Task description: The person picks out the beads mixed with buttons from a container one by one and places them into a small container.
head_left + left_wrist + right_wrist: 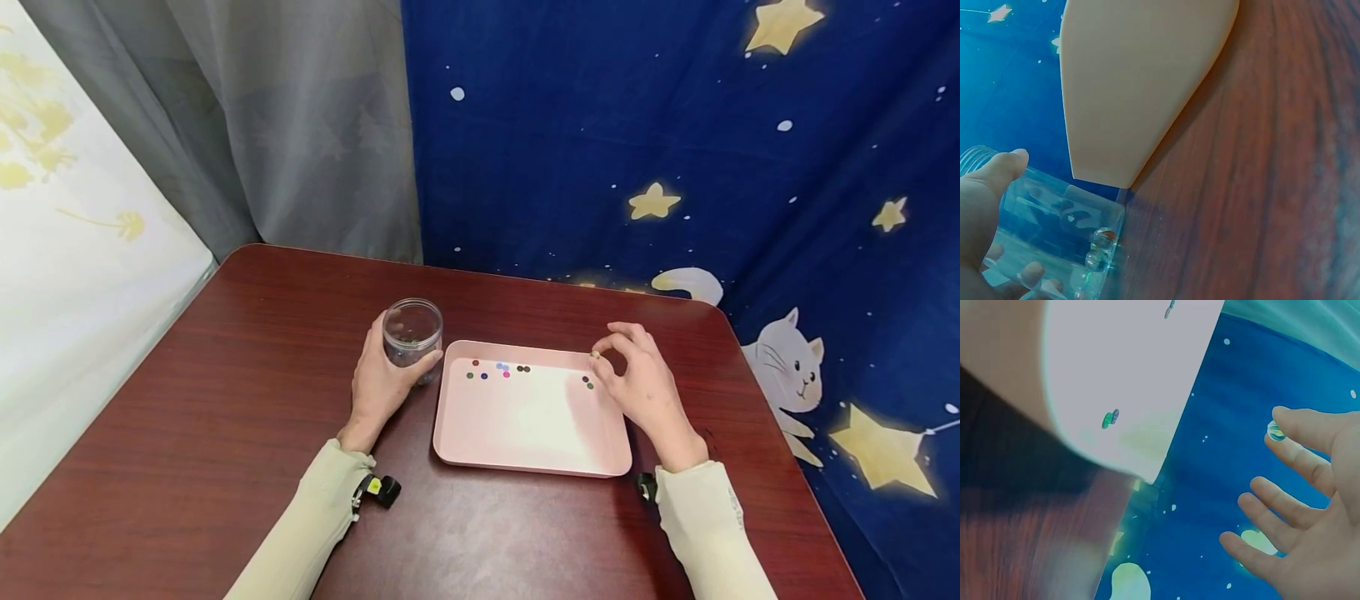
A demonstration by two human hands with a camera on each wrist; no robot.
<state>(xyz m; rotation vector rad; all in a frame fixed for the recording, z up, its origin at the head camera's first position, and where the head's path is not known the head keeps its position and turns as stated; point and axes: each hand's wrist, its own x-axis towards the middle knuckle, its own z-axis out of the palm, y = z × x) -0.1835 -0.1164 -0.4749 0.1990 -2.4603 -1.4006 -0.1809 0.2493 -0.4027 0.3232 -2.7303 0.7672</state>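
My left hand (377, 385) grips a clear plastic jar (412, 329), lidless with a ridged neck, standing on the table left of a pink tray (517, 437). A few clear glass marbles (1097, 260) sit at the jar's bottom in the left wrist view. Above the tray's far right corner, my right hand (641, 379) pinches a glass marble (1275, 430) with coloured swirls between thumb and index fingertip. Its other fingers are spread apart. Several small round coloured pieces, red, blue, pink and dark, lie along the tray's far side, with a green and a dark one (1110, 419) near the right hand.
The tray and jar stand on a dark red-brown wooden table (247, 417). Behind it hang a grey curtain (322, 125) and a blue star-patterned curtain (540, 150). A white cloth (75, 250) hangs along the left side.
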